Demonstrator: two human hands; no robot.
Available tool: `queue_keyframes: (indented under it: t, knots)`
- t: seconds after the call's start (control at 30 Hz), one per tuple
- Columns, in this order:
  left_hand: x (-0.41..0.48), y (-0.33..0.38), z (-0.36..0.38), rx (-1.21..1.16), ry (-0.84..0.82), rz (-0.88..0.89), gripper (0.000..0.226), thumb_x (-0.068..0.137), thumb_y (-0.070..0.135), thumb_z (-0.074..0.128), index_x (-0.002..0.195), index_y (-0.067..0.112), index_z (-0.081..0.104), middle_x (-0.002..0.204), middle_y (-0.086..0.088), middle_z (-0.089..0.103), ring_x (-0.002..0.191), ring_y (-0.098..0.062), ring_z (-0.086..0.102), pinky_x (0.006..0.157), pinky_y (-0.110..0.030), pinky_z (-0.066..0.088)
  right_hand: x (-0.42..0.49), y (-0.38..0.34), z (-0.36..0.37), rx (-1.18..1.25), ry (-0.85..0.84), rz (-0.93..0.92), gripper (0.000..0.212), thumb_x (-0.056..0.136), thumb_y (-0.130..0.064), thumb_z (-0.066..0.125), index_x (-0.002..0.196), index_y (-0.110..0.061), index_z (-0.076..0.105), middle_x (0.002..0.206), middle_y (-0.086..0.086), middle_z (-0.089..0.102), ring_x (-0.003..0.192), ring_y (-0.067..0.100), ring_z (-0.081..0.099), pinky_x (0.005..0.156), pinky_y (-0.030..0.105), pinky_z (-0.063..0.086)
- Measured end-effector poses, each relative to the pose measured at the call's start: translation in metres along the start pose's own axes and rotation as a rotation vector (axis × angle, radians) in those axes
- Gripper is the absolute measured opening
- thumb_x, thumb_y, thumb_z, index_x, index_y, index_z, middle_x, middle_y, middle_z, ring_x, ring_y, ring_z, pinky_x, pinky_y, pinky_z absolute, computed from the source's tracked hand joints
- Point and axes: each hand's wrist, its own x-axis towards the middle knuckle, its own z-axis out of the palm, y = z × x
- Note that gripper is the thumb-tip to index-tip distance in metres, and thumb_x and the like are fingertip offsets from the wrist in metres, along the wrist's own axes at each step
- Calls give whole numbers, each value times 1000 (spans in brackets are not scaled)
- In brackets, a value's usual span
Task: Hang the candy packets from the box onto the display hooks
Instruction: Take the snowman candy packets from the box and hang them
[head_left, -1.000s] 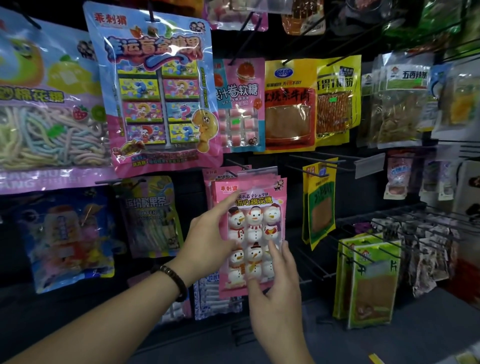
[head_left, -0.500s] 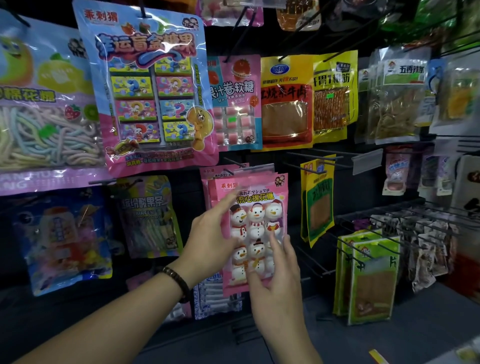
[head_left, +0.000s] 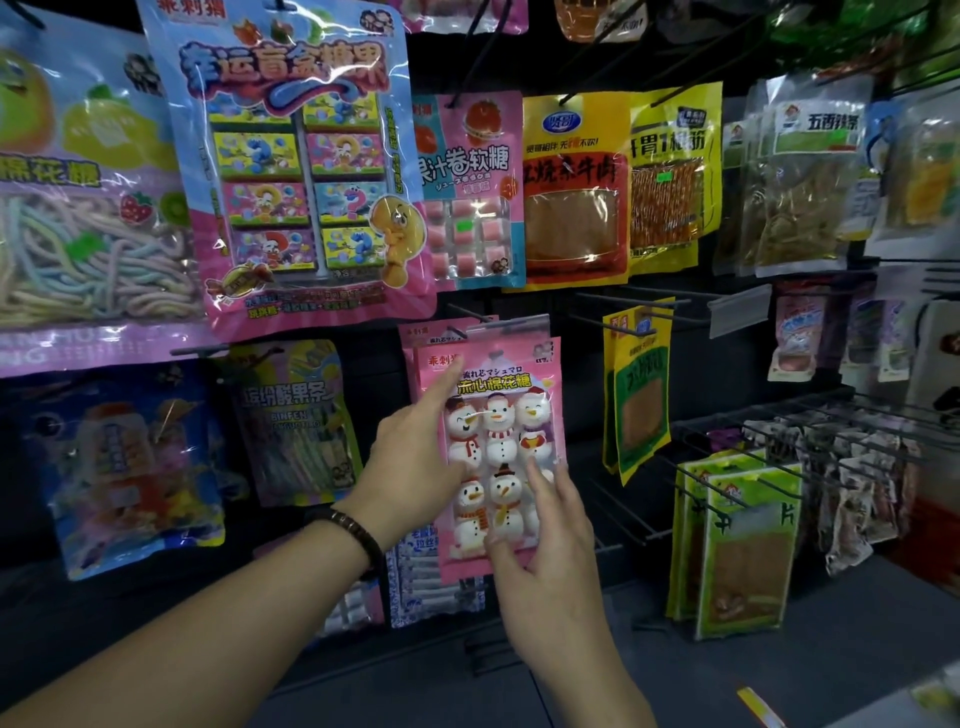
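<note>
Head view of the display hook (head_left: 467, 314) and the work directly below it. The pink snowman marshmallow packet (head_left: 498, 415) lies flat against the rack just beneath the hook, in front of a matching packet, with its long axis vertical and its header edge uppermost. Whether its hang hole is already seated on the wire cannot be told. The left hand (head_left: 415, 457) rests on the packet's left side below the hook, index finger straight and pointing up toward it, thumb laid on the front, no finger plainly curled round anything. The right hand (head_left: 545, 551), lower still and farther from the hook, presses straight fingers (head_left: 537, 475) on the lower right face and grips nothing. The header thus lies above both hands; the left index tip is nearer, so any final seating probably falls to it.
</note>
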Motion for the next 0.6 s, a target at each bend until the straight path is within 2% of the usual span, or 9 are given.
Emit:
queue_keyframes:
  t: [0.07, 0.1, 0.23, 0.33, 0.43, 0.5, 0.6]
  knots:
    - [-1, -7, 1, 45, -10, 0, 115, 87, 6, 80, 162, 57, 9, 99, -6, 68, 65, -18, 64, 61, -36, 63, -1, 1, 2, -25, -28, 1, 81, 106, -26, 62, 161, -61, 14, 170, -30, -12, 160, 1, -9, 126, 34, 18]
    - [-4, -10, 1, 71, -12, -2, 114, 87, 7, 79, 161, 58, 9, 92, -5, 64, 70, -19, 64, 63, -38, 63, -2, 2, 3, -38, -47, 2, 81, 106, -27, 61, 162, -59, 13, 171, -29, -14, 159, 0, -11, 123, 30, 16]
    - [-29, -25, -14, 136, -42, -48, 102, 91, 19, 78, 160, 58, 15, 104, 2, 56, 94, -18, 60, 79, -32, 58, -11, 1, 11, -85, -117, 1, 79, 107, -27, 62, 164, -54, 14, 168, -32, -17, 158, -2, -14, 119, 24, 13]
    - [-71, -43, -35, 147, -126, -92, 80, 94, 28, 77, 156, 52, 33, 109, 10, 57, 94, -8, 61, 84, -28, 58, -25, -1, 22, -135, -169, 10, 77, 106, -28, 60, 164, -52, 15, 168, -31, -12, 159, -1, -8, 118, 24, 16]
    - [-133, -64, -64, 178, -257, -151, 37, 95, 38, 74, 129, 46, 63, 100, 20, 64, 84, -2, 65, 74, -17, 54, -47, -2, 35, -197, -221, -6, 71, 105, -30, 61, 163, -46, 24, 168, -22, 10, 158, 6, 13, 122, 25, 24]
    - [-178, -81, -87, 218, -389, -224, 14, 95, 44, 71, 108, 46, 70, 91, 22, 69, 84, 4, 66, 73, -19, 56, -65, -7, 44, -264, -283, 0, 66, 105, -32, 61, 160, -46, 27, 157, -19, 25, 150, 9, 28, 123, 33, 33]
    - [-244, -106, -118, 373, -526, -277, 13, 92, 55, 64, 102, 47, 65, 90, 25, 68, 84, 5, 64, 74, -21, 55, -93, -19, 65, -355, -421, 26, 61, 106, -35, 58, 160, -41, 29, 154, -15, 31, 148, 13, 31, 119, 34, 36]
